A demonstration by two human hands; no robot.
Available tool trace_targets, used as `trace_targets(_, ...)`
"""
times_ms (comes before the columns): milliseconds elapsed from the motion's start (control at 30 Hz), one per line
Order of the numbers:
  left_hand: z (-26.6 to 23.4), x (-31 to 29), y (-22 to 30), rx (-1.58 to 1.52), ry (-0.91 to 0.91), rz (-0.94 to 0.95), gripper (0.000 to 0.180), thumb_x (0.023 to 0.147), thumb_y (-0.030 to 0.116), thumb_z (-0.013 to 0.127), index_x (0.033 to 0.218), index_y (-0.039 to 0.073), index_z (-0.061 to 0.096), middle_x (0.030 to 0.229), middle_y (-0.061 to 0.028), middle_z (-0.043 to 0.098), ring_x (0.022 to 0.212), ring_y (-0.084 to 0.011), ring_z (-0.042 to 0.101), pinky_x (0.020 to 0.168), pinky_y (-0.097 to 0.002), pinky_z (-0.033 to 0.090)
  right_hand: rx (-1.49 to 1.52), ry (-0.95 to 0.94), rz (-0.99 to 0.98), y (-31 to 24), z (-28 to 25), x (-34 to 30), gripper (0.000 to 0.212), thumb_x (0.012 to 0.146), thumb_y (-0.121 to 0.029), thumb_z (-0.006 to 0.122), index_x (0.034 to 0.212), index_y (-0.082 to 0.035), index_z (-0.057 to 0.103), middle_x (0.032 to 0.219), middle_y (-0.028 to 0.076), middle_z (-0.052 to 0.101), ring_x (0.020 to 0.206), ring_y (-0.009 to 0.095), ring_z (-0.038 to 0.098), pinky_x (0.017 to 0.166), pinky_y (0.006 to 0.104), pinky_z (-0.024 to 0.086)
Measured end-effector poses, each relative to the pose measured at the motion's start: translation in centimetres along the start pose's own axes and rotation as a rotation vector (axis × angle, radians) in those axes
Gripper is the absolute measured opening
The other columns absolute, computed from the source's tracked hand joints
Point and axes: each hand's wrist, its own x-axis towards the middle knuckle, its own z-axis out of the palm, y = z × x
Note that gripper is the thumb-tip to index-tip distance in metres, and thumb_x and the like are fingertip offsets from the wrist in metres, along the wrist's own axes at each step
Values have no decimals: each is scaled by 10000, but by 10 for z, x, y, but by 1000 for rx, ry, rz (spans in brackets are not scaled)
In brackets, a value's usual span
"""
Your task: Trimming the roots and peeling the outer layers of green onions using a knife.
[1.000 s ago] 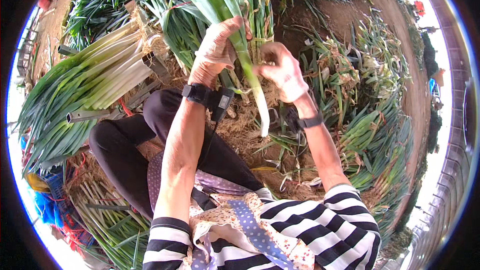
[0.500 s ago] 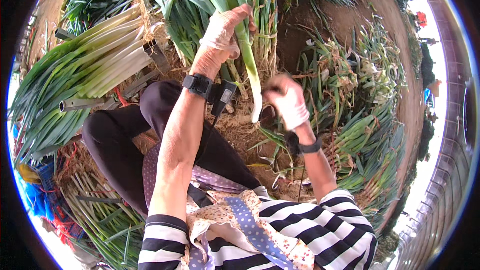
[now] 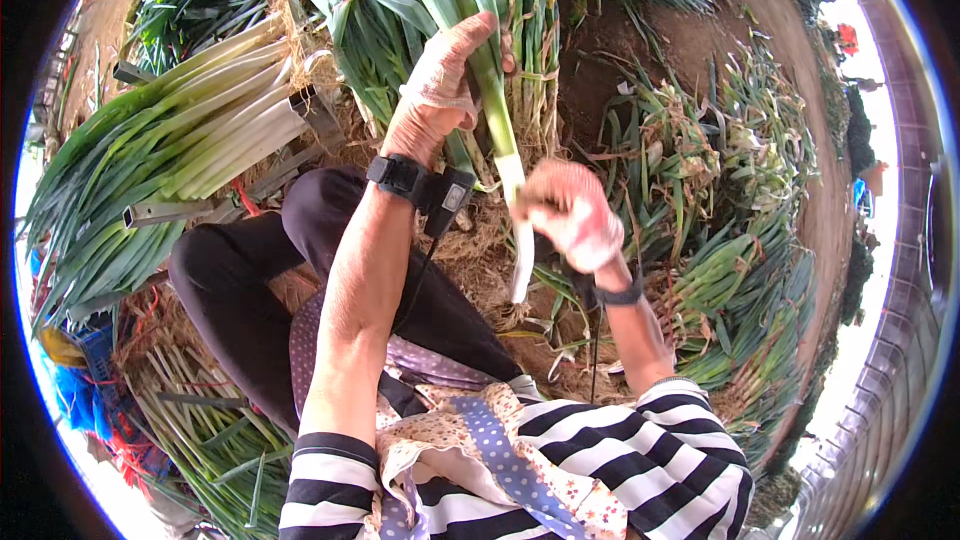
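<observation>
A long green leek [image 3: 486,75] with a white shank hangs from my left hand [image 3: 445,70], which is wrapped round its green part. The leek's white lower end points down toward my lap. My right hand [image 3: 575,208], partly smeared by motion, has its fingers curled against the white shank, a little above the root end. White wrappings cover part of both hands, and dark bands sit on both wrists. Beyond my left hand stands a tied bundle of leeks [image 3: 365,50], with red string round it.
To the left, trimmed leeks [image 3: 215,105] lie across a metal frame [image 3: 170,212]. Discarded leaves [image 3: 670,150] are heaped on the soil to the right, with more green leeks [image 3: 740,290] nearer me. Another pile of leeks [image 3: 205,430] lies at lower left.
The leek's white end now reaches lower toward my lap. My right hand has come left against the shank, from just beside it. My left hand keeps its hold.
</observation>
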Motion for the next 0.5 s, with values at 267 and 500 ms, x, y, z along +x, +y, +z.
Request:
trace_targets(267, -8, 7, -7, -129, -99, 25, 197, 842, 243, 590, 909, 67, 533, 765, -55, 556, 664, -168, 549, 623, -357, 495, -765, -436, 84, 45, 30, -110, 317, 694, -386, 620, 741, -73, 593, 727, 104, 560, 680, 282, 574, 595, 376, 461)
trace_targets(500, 5, -3, -17, -75, -5, 97, 218, 849, 279, 567, 887, 68, 530, 696, -36, 514, 592, -148, 485, 545, -311, 433, -906, -536, 572, 112, 60, -203, 313, 701, -387, 638, 730, -79, 589, 695, 106, 592, 667, 276, 600, 571, 372, 475)
